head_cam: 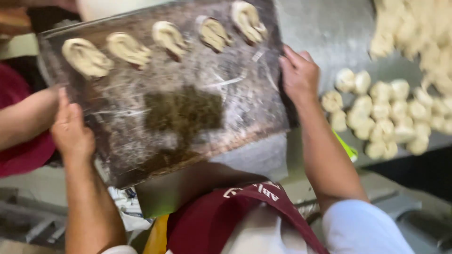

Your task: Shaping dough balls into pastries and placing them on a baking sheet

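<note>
Head view, looking straight down and somewhat blurred. At the far left edge a red sleeve (21,150) and a bare forearm (26,117) of another person reach in beside the tray. Just right of that forearm the left hand (70,131) grips the left edge of a dark, flour-dusted baking tray (188,117), its fingers (63,106) closed around the rim with the thumb side on top. The tray is held tilted, its left end lower in the picture than its right, above the metal worktop (325,28). Along its far edge lie five shaped pieces of pale dough in a row: the first dough piece (86,57) near the left corner, then the second dough piece (128,48), the third dough piece (169,38), the fourth dough piece (214,34) and the fifth dough piece (248,21) near the right corner. The near half of the tray is bare apart from streaks of flour and a darker patch in the middle. Below the tray shows the person's maroon apron (226,216) over a white shirt. The right hand (299,75) clasps the right edge of the tray, fingers (287,63) curled over the rim. Further right, on the worktop, sits a cluster of small round dough balls (386,117), and a looser heap of dough (419,33) fills the upper right corner, too blurred to tell apart.
</note>
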